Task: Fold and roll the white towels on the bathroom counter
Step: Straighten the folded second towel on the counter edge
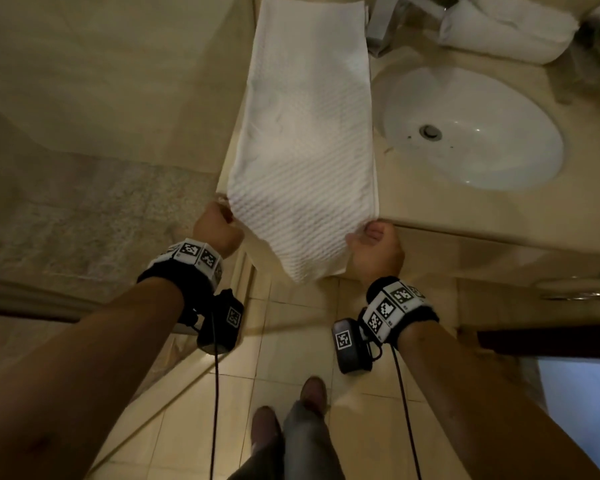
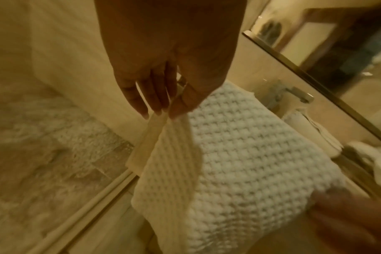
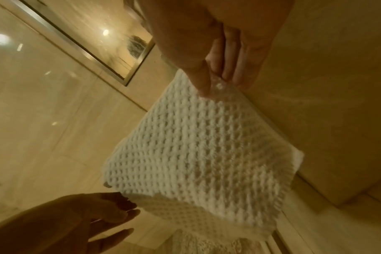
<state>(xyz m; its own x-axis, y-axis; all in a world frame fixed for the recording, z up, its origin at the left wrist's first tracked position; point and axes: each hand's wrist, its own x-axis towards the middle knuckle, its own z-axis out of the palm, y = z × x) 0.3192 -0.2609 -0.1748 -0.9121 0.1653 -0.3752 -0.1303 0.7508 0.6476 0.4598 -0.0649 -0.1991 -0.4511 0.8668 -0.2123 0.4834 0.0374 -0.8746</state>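
So the white waffle towel (image 1: 302, 140) was laid out long on the counter (image 1: 430, 206), already folded into a narrow strip, with its near end hanging off the front edge. Both hands had that near end: the left hand (image 1: 215, 228) was pinching the left corner between thumb and fingertips, and the right hand (image 1: 374, 247) was pinching the right corner the same way, fingers curled onto the cloth. Looked to me like the folding part was basically done on this one and they were squaring up the end before rolling, or about to bring it forward for one more fold, hard to call. Either way the next move would need both corners lifted evenly so the edges stay lined up, then carried away from the body along the strip. Room-wise it was tight: the towel's left edge ran right along the counter's left edge with a drop to the floor, and its right edge sat just beside the sink (image 1: 471, 129). The faucet (image 1: 381, 26) stood near the far right corner of the strip, and some rolled towels (image 1: 506, 26) were already parked behind the sink, well clear. So a straight roll had room, sideways drift didn't.
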